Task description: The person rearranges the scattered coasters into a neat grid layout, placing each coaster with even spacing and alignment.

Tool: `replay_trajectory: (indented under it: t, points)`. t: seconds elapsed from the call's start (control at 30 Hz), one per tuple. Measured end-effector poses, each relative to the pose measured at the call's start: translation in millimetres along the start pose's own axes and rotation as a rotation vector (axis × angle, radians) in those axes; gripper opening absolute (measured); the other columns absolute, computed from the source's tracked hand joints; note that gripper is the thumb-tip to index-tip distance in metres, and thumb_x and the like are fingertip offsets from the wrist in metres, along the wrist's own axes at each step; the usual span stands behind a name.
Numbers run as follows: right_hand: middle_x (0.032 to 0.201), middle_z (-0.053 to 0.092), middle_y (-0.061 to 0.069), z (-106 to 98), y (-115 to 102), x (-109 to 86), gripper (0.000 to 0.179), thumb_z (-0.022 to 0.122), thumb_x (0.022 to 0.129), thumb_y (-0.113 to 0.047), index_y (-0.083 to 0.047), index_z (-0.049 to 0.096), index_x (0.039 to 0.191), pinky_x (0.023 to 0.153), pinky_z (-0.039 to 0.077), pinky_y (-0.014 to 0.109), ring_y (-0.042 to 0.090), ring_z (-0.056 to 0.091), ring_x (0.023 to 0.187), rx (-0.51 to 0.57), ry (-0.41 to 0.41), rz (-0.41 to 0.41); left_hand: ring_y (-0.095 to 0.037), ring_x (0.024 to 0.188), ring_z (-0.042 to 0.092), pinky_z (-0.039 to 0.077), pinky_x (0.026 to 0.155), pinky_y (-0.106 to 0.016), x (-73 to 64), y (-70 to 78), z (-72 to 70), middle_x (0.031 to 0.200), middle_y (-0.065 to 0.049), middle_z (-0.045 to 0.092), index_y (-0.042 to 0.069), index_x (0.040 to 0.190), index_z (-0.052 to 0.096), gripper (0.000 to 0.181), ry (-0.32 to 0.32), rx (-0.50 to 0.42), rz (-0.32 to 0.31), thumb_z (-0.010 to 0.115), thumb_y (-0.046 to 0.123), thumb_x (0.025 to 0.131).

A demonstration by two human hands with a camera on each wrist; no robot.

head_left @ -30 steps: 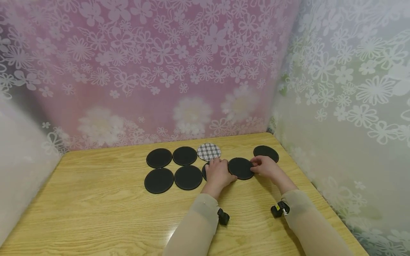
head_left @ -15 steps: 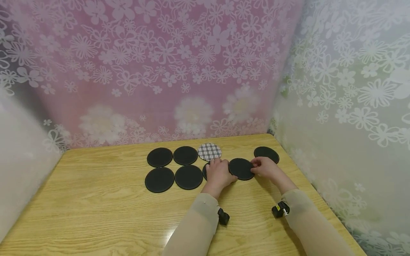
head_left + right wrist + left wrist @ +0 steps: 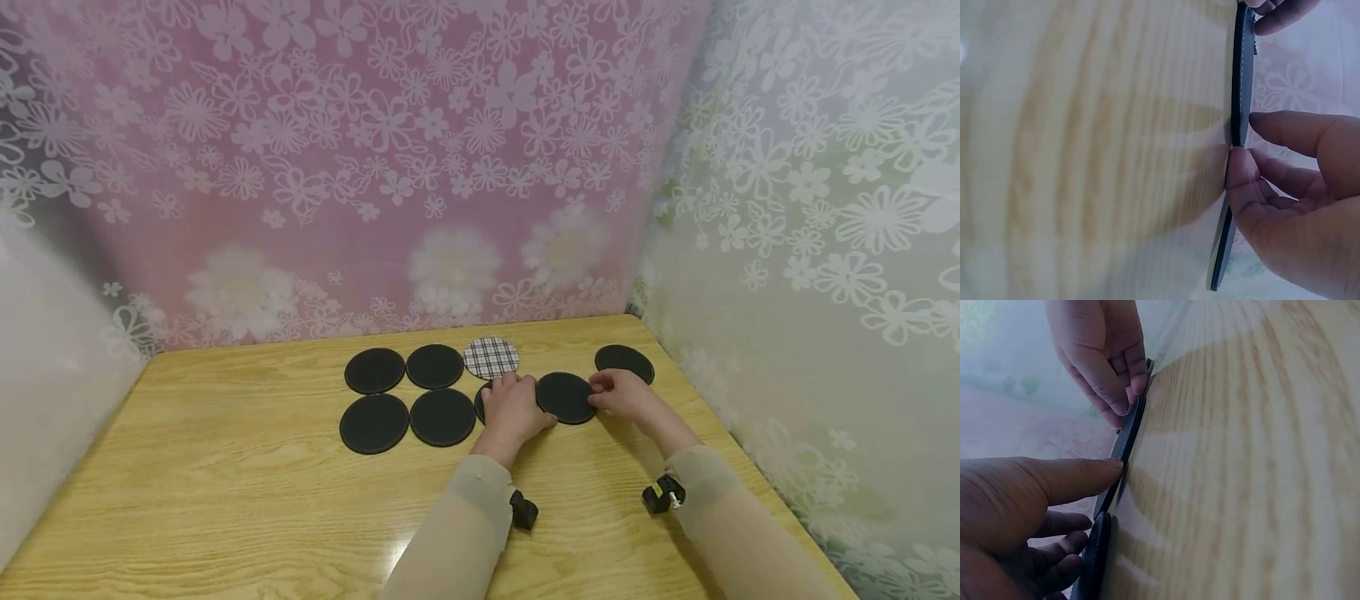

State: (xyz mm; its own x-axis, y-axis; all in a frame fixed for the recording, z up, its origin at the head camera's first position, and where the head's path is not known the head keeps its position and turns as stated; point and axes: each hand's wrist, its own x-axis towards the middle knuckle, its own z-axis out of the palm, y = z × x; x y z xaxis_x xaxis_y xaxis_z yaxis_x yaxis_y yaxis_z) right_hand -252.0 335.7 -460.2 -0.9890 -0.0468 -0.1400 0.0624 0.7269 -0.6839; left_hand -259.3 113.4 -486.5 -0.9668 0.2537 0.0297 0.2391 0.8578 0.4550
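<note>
In the head view, my left hand (image 3: 516,412) rests over a black round coaster (image 3: 481,402) in the front row and partly hides it. Its thumb stretches to the near left edge of another black coaster (image 3: 566,397). My right hand (image 3: 626,393) pinches that coaster's right edge between thumb and fingers. Seen from the left wrist, the left thumb (image 3: 1079,480) is straight, touching the coaster's side, with the other fingers loosely bent below. The right wrist view shows the right thumb (image 3: 1291,130) against the coaster (image 3: 1242,81), which lies about flat on the table.
Black coasters (image 3: 374,423) (image 3: 442,417) continue the front row leftward. Behind them lie two black ones (image 3: 375,371) (image 3: 434,367) and a plaid coaster (image 3: 491,357). One more black coaster (image 3: 625,363) sits beyond my right hand. Patterned cloth (image 3: 450,167) surrounds the wooden table (image 3: 247,475).
Both hands and the coasters keep nearly the same places. The head view has shifted very slightly.
</note>
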Motion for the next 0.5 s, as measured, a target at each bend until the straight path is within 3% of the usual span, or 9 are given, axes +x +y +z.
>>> replay_trajectory:
  t: [0.3,0.5]
  points:
    - [0.133,0.064,0.030,-3,9,-7.3,0.054,0.071,0.108,-0.011,0.016,0.052,0.152,0.103,0.054,0.054,0.045,0.061,0.125,0.034,-0.008,-0.025,-0.031,0.132,0.055,0.038,0.114,-0.057,0.3,1.9,-0.7,0.140,-0.009,0.063,0.017,0.148,0.069,0.071,-0.005,-0.032,-0.008,0.089,0.056,0.092]
    - [0.136,0.063,0.032,-7,14,-9.8,0.062,0.075,0.107,-0.017,0.016,0.051,0.154,0.103,0.053,0.058,0.047,0.062,0.125,-0.058,0.025,-0.044,-0.033,0.136,0.054,0.037,0.116,-0.058,-2.7,6.2,-4.7,0.147,-0.010,0.062,0.017,0.153,0.066,0.072,0.009,-0.060,0.011,0.087,0.053,0.095]
